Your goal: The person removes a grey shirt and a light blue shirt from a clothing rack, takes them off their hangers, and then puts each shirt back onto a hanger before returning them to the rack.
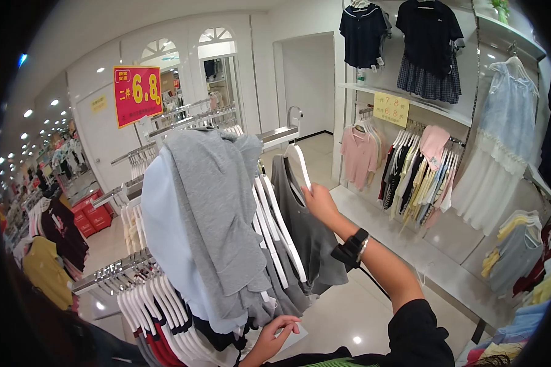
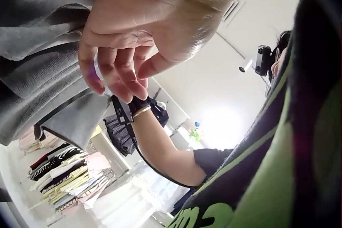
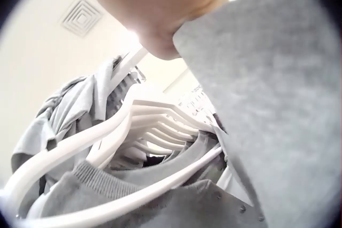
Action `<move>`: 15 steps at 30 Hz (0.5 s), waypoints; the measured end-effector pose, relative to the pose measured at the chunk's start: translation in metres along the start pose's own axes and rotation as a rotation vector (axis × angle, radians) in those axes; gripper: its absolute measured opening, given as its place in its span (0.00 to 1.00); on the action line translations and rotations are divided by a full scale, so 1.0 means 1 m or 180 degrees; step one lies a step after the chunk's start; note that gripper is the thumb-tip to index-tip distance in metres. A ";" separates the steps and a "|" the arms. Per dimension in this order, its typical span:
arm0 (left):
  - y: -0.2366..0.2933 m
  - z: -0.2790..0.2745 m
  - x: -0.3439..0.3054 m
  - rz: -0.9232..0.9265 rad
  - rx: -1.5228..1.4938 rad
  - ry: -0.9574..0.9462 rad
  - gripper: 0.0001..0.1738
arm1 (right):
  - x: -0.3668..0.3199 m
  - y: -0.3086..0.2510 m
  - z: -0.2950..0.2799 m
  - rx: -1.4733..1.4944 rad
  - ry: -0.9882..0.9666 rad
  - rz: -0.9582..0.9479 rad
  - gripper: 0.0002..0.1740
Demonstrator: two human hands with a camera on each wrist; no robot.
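Observation:
In the head view my right hand (image 1: 321, 205) grips one side of a white hanger (image 1: 296, 160) that carries a dark grey top (image 1: 317, 248). Its hook is clear of the rail. Close on the left, more white hangers (image 1: 275, 223) with grey tops hang on the rack. The right wrist view shows grey cloth (image 3: 267, 78) beside the hand, its fingers hidden. Low in front of me, my left hand (image 1: 277, 335) holds nothing; its fingers bend loosely below the grey clothes (image 2: 48, 57) in the left wrist view. A grey garment (image 1: 211, 202) drapes over a light blue one (image 1: 163, 226).
A metal rack (image 1: 113, 272) with several white hangers stands at the left, beneath a red price sign (image 1: 137, 96). Along the right wall, clothes (image 1: 419, 174) hang under a shelf, and a pale blue and white dress (image 1: 499, 134) hangs farther right. Red boxes (image 1: 93, 214) sit on the floor.

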State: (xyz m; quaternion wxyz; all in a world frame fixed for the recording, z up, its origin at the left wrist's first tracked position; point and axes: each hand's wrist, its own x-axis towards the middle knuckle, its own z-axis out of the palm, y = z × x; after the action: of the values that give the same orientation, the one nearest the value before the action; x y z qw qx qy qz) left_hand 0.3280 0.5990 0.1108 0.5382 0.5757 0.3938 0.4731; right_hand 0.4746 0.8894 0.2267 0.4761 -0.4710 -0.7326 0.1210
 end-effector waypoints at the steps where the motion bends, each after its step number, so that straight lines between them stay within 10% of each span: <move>1: -0.005 -0.001 0.001 0.0000 -0.0025 -0.0079 0.11 | 0.008 0.005 0.006 -0.0008 0.0019 0.0004 0.20; 15: -0.013 0.023 0.027 0.0178 0.0236 -0.0681 0.22 | -0.098 0.072 -0.054 0.1234 0.0433 0.1139 0.18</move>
State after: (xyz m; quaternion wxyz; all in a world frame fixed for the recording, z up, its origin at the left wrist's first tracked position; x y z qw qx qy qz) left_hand 0.3574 0.6205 0.1016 0.5421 0.6532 0.3352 0.4089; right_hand 0.5702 0.8338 0.1527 0.5766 -0.5001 -0.5672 0.3092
